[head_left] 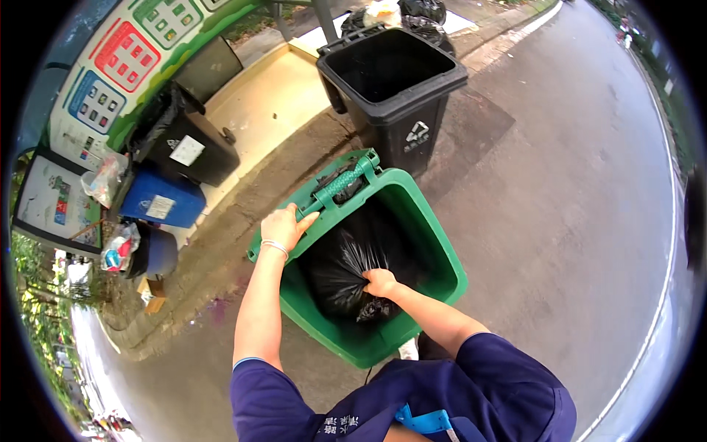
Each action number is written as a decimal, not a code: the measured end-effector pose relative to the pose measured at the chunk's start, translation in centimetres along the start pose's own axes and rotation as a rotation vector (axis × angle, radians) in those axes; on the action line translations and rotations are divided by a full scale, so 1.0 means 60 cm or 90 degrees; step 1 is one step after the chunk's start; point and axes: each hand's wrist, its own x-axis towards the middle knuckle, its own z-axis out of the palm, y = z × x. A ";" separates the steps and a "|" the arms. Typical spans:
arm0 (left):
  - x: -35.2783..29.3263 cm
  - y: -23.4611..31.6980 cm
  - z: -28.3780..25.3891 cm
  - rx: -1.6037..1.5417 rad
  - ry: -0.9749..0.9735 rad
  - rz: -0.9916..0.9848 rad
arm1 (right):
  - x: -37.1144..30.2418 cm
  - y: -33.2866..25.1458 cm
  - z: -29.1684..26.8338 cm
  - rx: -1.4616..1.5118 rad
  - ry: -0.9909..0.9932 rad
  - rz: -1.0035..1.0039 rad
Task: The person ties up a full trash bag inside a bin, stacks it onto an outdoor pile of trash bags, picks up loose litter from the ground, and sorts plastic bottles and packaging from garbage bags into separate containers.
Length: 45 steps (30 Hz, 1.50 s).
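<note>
In front of me stands a green wheeled bin (442, 258), its mouth facing up. A full black garbage bag (331, 265) sits inside it, with folds gathered toward one spot. At that spot my right hand (379, 283) is closed on the bag's bunched top. My left hand (286, 227) is wrapped round the bin's handle bar (339, 183) near its left end. Some black plastic is caught under the bar farther along. How deep the bag reaches is hidden.
An open black wheeled bin (420, 110) stands just beyond. Black bags (423, 9) lie behind it. Along the left kerb are a dark bin (199, 147), a blue bin (177, 200), a small cardboard box (152, 295) and a sign board (110, 66). Asphalt road (545, 221) stretches to the right.
</note>
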 end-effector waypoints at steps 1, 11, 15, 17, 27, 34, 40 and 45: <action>-0.012 0.021 -0.002 -0.012 0.017 0.012 | -0.021 0.007 0.006 -0.032 0.027 -0.018; -0.159 0.161 0.031 -0.046 -0.011 -0.006 | -0.171 0.053 0.016 -0.078 -0.043 0.044; -0.202 0.222 0.057 -0.028 -0.010 -0.021 | -0.267 0.089 0.005 -0.031 0.003 0.008; -0.220 0.257 0.063 -0.032 0.004 -0.029 | -0.330 0.109 -0.018 -0.027 0.012 -0.004; -0.292 0.419 0.118 -0.040 0.017 -0.059 | -0.809 0.225 -0.229 -0.036 0.019 -0.037; -0.350 0.562 0.186 -0.103 -0.063 -0.060 | -1.096 0.230 -0.368 0.014 0.139 -0.064; -0.365 0.694 0.239 -0.186 -0.120 -0.065 | -1.158 0.208 -0.365 0.003 0.136 -0.033; -0.364 0.720 0.276 -0.184 -0.105 -0.054 | -1.203 0.260 -0.312 0.087 0.194 0.227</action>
